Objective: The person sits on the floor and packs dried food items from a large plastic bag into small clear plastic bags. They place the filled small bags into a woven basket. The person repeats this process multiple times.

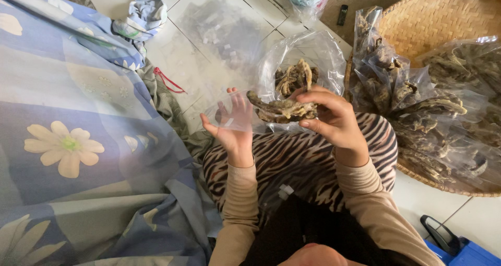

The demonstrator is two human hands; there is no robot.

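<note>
The person sits on the tiled floor (pixel 219 15) with knees in zebra-striped trousers (pixel 292 156). The left hand (pixel 233 125) is held up with fingers spread wide, and a small clear plastic bag (pixel 229 112) lies across its palm and fingers. The right hand (pixel 334 120) is curled around a bunch of dried, brownish pieces (pixel 282 109), pinching them just beside the mouth of that small bag. Right behind the hands, a larger clear bag (pixel 305 57) stands open on the floor with more of the same dried pieces inside.

To the person's right, a wide woven basket (pixel 443 15) holds a heap of filled clear packets (pixel 417 104), touching one another and spilling over its near rim. A blue flowered cloth (pixel 68 140) covers the left side. A crumpled cloth bundle (pixel 143 15) lies on the tiles beyond it, and a small dark lighter-like object (pixel 342 14) sits near the basket's far edge.
</note>
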